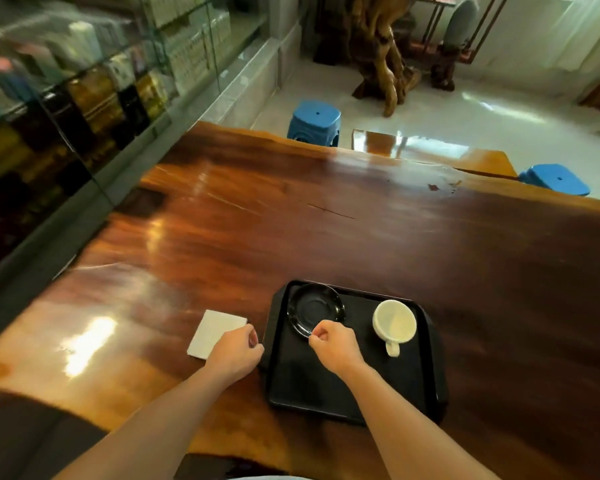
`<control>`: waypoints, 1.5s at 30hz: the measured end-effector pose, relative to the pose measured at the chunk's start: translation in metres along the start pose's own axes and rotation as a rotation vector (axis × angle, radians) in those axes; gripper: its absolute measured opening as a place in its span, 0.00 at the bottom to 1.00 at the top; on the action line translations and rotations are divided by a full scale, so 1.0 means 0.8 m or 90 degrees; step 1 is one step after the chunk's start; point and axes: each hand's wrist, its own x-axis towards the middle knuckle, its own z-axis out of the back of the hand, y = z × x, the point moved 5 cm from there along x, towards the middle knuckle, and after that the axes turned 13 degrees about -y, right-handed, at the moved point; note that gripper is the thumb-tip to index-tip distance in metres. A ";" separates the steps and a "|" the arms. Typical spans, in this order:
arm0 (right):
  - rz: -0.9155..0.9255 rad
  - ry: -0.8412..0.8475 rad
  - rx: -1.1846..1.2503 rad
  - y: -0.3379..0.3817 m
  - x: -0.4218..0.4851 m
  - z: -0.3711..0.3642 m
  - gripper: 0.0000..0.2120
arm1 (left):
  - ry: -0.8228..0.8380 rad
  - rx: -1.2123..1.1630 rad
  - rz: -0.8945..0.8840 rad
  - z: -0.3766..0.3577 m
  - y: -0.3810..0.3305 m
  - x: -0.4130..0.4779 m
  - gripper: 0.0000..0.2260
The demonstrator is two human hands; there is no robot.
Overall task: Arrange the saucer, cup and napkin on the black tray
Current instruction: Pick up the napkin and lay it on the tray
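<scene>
While my right hand (pixel 333 344) pinches the black saucer (pixel 315 309) at its near rim on the black tray (pixel 326 386), white cup (pixel 394 324) sits beside, napkin (pixel 217 333) lies off-tray under my curled left hand (pixel 236 351).

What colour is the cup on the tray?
The cup is white or cream, seen best in the head view against the black tray.
</scene>
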 end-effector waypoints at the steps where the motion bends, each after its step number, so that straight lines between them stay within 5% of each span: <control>1: 0.011 0.010 -0.004 0.010 0.000 -0.010 0.06 | -0.005 0.002 0.012 0.008 0.014 -0.001 0.05; 14: 0.107 0.138 -0.113 0.091 0.005 -0.152 0.03 | -0.081 0.116 0.122 0.072 0.144 0.018 0.05; 23: 0.099 0.191 -0.129 0.095 0.024 -0.220 0.22 | -0.084 0.154 0.168 0.059 0.159 0.044 0.03; 31: -0.203 0.147 0.049 0.076 0.039 -0.255 0.30 | -0.043 0.068 0.240 0.008 0.168 0.073 0.22; 40: -0.329 0.149 0.161 0.068 0.033 -0.273 0.30 | -0.053 -0.004 0.344 -0.007 0.174 0.082 0.20; 45: -0.354 0.182 0.151 0.060 0.027 -0.271 0.20 | -0.020 -0.097 0.452 -0.013 0.185 0.068 0.18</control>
